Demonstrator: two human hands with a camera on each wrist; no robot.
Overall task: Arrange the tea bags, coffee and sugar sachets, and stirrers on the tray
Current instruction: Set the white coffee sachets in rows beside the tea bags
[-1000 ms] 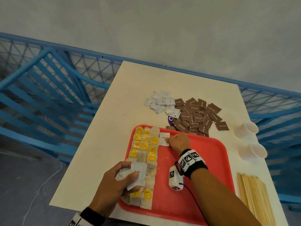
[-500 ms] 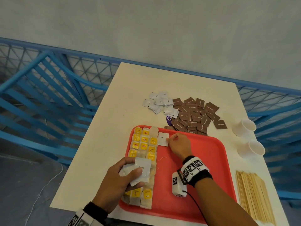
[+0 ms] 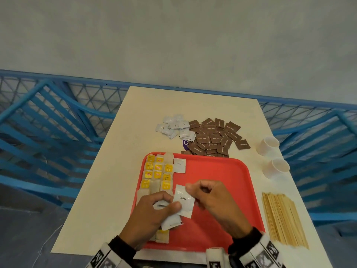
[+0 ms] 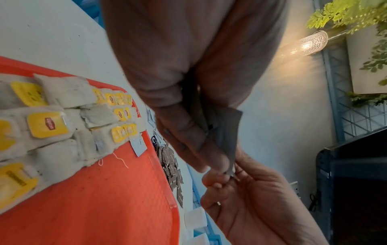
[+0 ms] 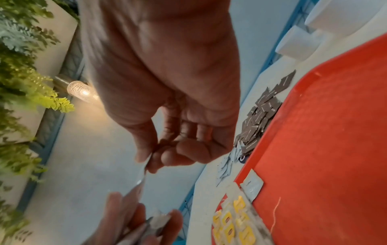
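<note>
Two hands meeting over the red tray [image 3: 222, 171] at lower centre of the head frame. Left hand [image 3: 152, 213] curled round a small stack of white sachets [image 3: 171, 223], thumb pressed on top; grip clenched on that stack. Right hand [image 3: 214, 202] pinching the upper edge of the top sachet marked "Coffee" [image 3: 183, 203] between thumb and forefinger, other fingers curled loosely. Same pinch seen from the left wrist, right hand [image 4: 251, 195] meeting the sachet's corner at centre of frame; from the right wrist, sachet edge-on between the fingertips [image 5: 144, 159].

Tea bags [image 3: 157, 171] with yellow tags laid in three columns along the tray's left side, partly hidden by the left hand. One coffee sachet [image 3: 179, 165] flat on the tray just right of the top tea bags.

Above the tray, on the cream table [image 3: 116, 180]: a loose pile of white sachets [image 3: 174, 125] touching a larger pile of brown sachets [image 3: 216, 137], the brown ones reaching the tray's upper rim. A purple item [image 3: 185, 142] peeking out between the piles, too hidden to identify.

Right of the tray: two white cups [image 3: 268, 146], one below the other. Lower right: a bundle of wooden stirrers [image 3: 284, 219] lying flat on the table, apart from the tray.
</note>
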